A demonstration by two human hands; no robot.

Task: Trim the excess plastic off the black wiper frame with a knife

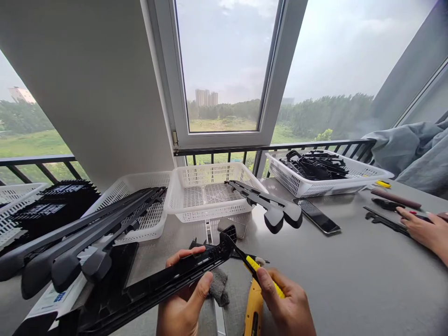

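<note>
Strip [154, 288] looks long, black, narrow and grooved lengthwise.

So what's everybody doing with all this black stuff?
Someone at a metal table is holding a long black part in their left hand. Their right hand grips a yellow-and-black tool, with its tip up at the part's far end. Two dark pieces lie across the rim of the middle white basket, and a jumble of black parts fills much of the right basket. Another person's hand is over at the right edge.
</note>
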